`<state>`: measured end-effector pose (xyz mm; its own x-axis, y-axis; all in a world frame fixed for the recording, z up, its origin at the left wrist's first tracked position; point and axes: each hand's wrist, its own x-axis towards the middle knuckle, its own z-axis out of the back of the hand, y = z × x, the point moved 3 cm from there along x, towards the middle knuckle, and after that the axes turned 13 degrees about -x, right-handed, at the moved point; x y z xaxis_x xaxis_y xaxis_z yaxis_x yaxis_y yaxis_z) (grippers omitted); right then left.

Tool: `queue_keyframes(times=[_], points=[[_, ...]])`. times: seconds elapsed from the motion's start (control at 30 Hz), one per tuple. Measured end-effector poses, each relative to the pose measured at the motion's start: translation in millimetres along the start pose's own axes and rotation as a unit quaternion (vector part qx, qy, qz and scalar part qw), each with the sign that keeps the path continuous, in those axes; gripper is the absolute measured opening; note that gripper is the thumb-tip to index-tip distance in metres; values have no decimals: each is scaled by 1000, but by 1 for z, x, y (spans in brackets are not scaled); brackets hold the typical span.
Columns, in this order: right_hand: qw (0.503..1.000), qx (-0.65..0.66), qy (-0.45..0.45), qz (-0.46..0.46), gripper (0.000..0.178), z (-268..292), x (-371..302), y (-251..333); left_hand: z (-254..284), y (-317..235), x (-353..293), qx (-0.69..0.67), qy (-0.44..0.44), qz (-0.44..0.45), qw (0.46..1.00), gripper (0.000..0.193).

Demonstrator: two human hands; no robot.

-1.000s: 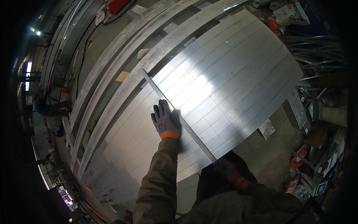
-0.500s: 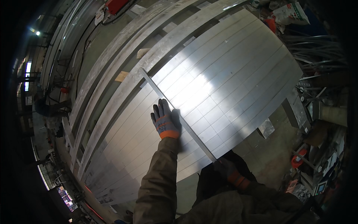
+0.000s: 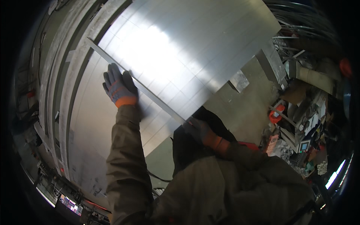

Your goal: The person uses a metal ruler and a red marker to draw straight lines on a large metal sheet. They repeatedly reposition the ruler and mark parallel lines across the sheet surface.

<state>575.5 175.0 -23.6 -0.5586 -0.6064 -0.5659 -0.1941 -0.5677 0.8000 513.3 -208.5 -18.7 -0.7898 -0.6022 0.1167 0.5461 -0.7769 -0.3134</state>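
A long, narrow metal bar (image 3: 157,99) lies slantwise across a wide, shiny metal sheet (image 3: 210,45) marked with many thin lines. My left hand (image 3: 120,85), in a grey glove with an orange cuff, rests flat on the sheet beside the bar's middle. Its fingers are stretched out, and the thumb side is against the bar. At the sheet's near edge, my right hand (image 3: 202,133) is closed at the bar's near end, in a matching glove. Shadow partly hides its fingers.
Long grey metal beams (image 3: 77,71) run along the left, beneath the bar's far end. Metal blocks (image 3: 239,81) stick out past the sheet's right edge. An orange-red round object (image 3: 276,114) sits amid clutter at the right, near a small screen device (image 3: 303,146).
The whole view has shifted, so the sheet, bar and both hands appear farther left and higher. Both hands keep their places along the bar.
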Motion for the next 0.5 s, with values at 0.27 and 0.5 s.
queue_keyframes(times=[0.27, 0.5], points=[[1000, 15, 6, -5, 36, 1, 4, 5, -6, 7, 0, 21, 3, 13, 1000, 73], [1000, 3, 10, -21, 37, 2, 3, 7, -8, 7, 1, 35, -6, 6, 999, 72]])
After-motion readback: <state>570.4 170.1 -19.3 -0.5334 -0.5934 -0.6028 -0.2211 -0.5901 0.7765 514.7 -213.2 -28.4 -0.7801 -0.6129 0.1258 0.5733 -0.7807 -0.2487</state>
